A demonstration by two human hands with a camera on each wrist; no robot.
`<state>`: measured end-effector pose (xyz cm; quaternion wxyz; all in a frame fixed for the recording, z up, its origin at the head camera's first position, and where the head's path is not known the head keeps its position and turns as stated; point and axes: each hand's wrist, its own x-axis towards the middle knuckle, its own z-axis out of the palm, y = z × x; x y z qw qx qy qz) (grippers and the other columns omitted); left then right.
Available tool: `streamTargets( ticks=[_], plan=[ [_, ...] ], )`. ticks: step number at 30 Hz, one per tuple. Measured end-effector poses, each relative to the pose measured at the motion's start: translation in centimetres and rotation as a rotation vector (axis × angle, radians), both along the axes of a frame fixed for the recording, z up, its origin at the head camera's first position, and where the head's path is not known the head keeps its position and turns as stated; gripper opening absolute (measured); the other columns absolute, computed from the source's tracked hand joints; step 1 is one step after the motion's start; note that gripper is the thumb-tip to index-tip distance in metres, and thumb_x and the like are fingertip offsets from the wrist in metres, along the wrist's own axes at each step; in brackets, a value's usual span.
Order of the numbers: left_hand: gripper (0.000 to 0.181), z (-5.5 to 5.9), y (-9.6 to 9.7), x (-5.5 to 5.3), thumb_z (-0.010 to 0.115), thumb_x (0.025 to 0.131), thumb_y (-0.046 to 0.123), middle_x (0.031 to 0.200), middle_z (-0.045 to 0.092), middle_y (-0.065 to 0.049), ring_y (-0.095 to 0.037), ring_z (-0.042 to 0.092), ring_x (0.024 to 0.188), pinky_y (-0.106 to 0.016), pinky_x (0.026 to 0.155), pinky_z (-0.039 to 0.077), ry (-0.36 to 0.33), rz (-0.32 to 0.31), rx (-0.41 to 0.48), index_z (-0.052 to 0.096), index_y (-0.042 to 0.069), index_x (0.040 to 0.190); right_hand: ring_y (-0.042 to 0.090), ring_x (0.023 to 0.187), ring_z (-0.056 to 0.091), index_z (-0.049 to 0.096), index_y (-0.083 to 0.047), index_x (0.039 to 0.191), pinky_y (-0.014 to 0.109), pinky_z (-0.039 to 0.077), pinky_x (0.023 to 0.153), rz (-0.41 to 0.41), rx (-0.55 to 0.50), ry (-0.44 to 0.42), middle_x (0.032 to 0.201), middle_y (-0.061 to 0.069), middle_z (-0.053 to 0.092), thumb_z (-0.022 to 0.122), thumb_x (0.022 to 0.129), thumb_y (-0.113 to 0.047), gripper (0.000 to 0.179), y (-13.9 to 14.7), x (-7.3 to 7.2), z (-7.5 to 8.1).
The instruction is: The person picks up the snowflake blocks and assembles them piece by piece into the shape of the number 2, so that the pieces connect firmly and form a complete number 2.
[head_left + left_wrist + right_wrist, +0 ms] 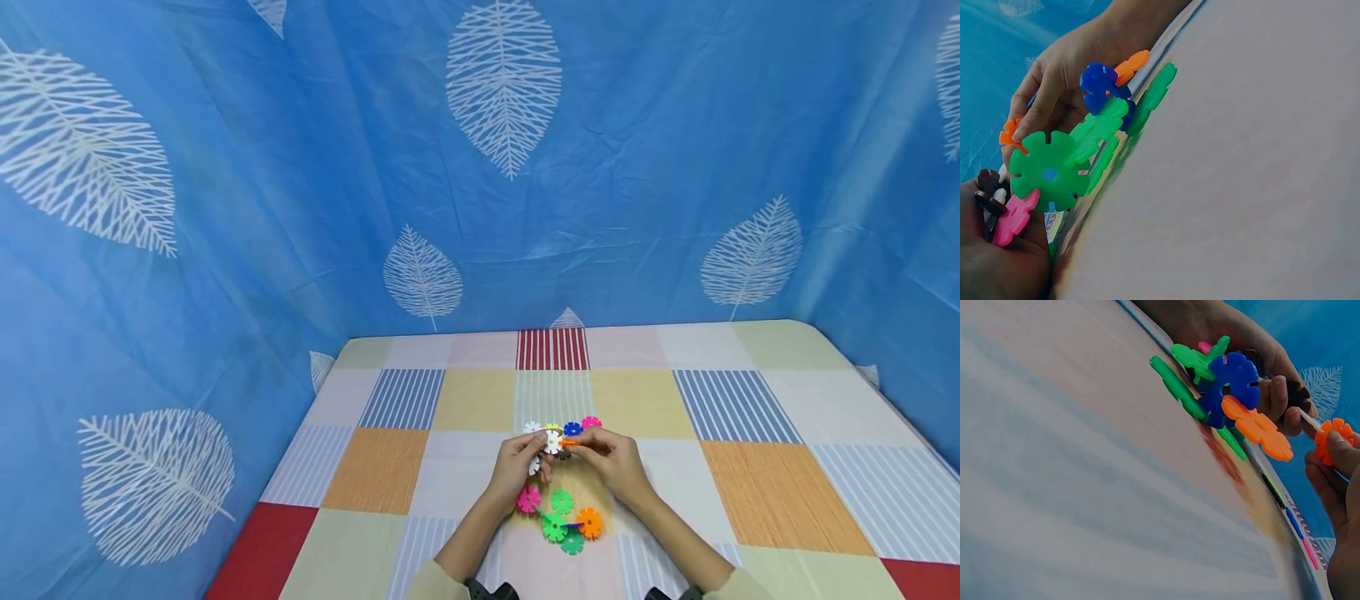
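My left hand (517, 467) holds a white notched disc (553, 442), a flower-shaped interlocking piece, with a dark disc (1297, 397) beside it. Between thumb and fingers, my right hand (615, 461) pinches an orange notched disc (1333, 442). Its edge meets the white disc's rim; whether the slots interlock I cannot tell. Nearer the body is a joined group: a pink disc (528, 499) close to the left wrist, a green disc (554, 527), a blue disc (1230, 389) and a second orange disc (589, 523).
Beyond the hands lie loose discs, among them a blue one (573, 429), a pink one (591, 422) and a white one (532, 427). A patchwork cloth (780, 492) covers the table. Blue leaf-print curtains (600, 250) enclose the back and sides.
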<state>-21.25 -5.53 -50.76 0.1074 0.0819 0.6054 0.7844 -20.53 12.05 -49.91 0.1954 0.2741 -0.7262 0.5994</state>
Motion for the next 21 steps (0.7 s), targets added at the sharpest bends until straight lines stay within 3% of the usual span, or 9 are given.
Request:
streamTargets(
  ticks=[5, 11, 21],
  plan=[
    [0.030, 1.1, 0.0, 0.7, 0.046, 0.097, 0.011, 0.064, 0.058, -0.001, -0.006, 0.052, 0.046, -0.017, 0.048, 0.046, -0.021, 0.000, 0.006, 0.058, -0.015, 0.106, 0.027, 0.071, 0.064, 0.065, 0.010, 0.082, 0.020, 0.053, 0.065, 0.034, -0.031, -0.003, 0.077, 0.024, 0.063, 0.061, 0.075, 0.021, 0.014, 0.1, 0.0, -0.2],
    [0.030, 1.2, -0.1, 0.6, 0.045, 0.097, 0.011, 0.065, 0.059, -0.002, -0.006, 0.052, 0.047, -0.018, 0.049, 0.046, -0.036, -0.010, -0.006, 0.059, -0.014, 0.107, 0.033, 0.070, 0.064, 0.065, 0.010, 0.083, 0.024, 0.054, 0.064, 0.048, -0.058, 0.026, 0.077, 0.025, 0.063, 0.060, 0.074, 0.024, 0.017, -0.1, -0.2, -0.5],
    [0.034, -1.1, 0.0, -0.7, 0.047, 0.097, 0.018, 0.065, 0.059, -0.001, -0.008, 0.052, 0.045, -0.018, 0.048, 0.046, -0.028, -0.023, 0.001, 0.059, -0.012, 0.109, 0.031, 0.070, 0.066, 0.063, 0.011, 0.082, 0.026, 0.054, 0.065, 0.036, -0.055, 0.039, 0.076, 0.022, 0.066, 0.061, 0.073, 0.023, 0.015, -0.2, -0.1, -0.6]
  ],
)
